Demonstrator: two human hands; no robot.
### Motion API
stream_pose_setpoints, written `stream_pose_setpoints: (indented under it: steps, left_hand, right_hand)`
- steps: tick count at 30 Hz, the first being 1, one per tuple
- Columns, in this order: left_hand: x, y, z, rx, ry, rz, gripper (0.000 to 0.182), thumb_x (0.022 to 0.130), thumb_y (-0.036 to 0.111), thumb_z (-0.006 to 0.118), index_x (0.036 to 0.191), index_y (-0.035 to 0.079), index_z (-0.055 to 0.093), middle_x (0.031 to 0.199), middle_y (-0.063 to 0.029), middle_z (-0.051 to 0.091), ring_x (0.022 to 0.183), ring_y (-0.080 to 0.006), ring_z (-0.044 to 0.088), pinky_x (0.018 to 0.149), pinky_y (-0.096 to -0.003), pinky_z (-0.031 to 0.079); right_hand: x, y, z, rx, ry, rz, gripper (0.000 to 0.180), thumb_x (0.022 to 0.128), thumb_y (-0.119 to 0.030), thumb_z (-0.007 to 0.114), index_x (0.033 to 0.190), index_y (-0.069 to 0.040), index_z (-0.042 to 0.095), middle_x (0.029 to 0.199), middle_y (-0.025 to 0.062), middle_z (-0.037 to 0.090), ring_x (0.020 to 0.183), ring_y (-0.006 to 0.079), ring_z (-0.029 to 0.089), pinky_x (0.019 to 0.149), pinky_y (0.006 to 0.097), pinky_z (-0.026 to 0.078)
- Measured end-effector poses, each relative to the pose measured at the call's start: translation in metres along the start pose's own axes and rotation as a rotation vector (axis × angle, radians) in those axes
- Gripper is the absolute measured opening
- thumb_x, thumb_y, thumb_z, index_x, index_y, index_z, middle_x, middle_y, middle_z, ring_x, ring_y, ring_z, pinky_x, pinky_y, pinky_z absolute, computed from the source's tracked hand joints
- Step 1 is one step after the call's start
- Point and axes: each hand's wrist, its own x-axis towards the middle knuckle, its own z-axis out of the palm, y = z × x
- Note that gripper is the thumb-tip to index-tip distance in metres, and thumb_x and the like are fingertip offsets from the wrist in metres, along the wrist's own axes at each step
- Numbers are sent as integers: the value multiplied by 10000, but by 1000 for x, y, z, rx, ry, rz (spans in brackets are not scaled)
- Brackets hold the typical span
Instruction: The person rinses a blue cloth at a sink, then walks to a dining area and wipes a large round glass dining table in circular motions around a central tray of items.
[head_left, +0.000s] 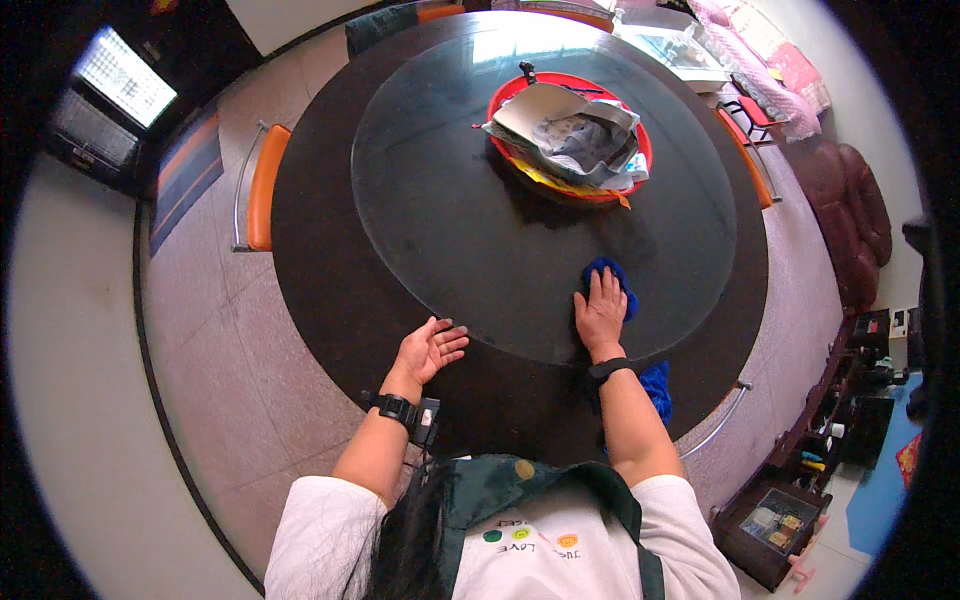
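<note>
A round dark table with a round glass turntable (465, 225) on top lies before me. My right hand (601, 315) presses down on a bunched blue cloth (631, 306) on the near right part of the glass. Beneath its fingers part of the cloth is hidden. My left hand (429, 351) is held at the glass's near left rim, palm partly turned up, fingers apart and holding nothing. Another blue cloth (658, 390) shows beside my right forearm, which covers some of it. Toward the far side of the glass sits a red round basket (646, 154) holding a grey fabric hat (581, 142) and other items.
Orange chairs with metal frames stand at the left (268, 187) and right (742, 157) of the table. A brown leather sofa (844, 217) is farther right. A dark low cabinet (772, 517) with a glass top stands at the lower right.
</note>
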Motion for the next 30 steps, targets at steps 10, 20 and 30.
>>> stream_pose_setpoints:
  steps: [10, 20, 30]
  left_hand:
    - [28, 52, 9, 341, 273, 330, 287, 944, 278, 447, 1089, 31, 457, 989, -162, 613, 859, -241, 626, 722, -370, 521]
    - [38, 21, 32, 304, 167, 62, 403, 959, 434, 345, 1035, 66, 491, 976, -155, 633, 857, -290, 625, 726, -413, 505]
    - [31, 39, 24, 244, 310, 338, 551, 930, 521, 348, 1095, 11, 475, 1007, -193, 612, 903, -285, 615, 750, -392, 500]
  right_hand:
    - [-56, -36, -31, 199, -252, -301, 493, 825, -279, 567, 1259, -74, 456, 1386, 165, 364, 1269, 327, 342, 1038, 474, 256]
    - [-40, 27, -31, 94, -202, -125, 513, 846, -295, 546, 1307, -102, 429, 1433, 126, 310, 1301, 333, 300, 1057, 476, 222]
    - [-42, 26, -27, 91, -174, -104, 511, 840, -302, 551, 1304, -120, 439, 1430, 117, 319, 1299, 331, 304, 1057, 473, 224]
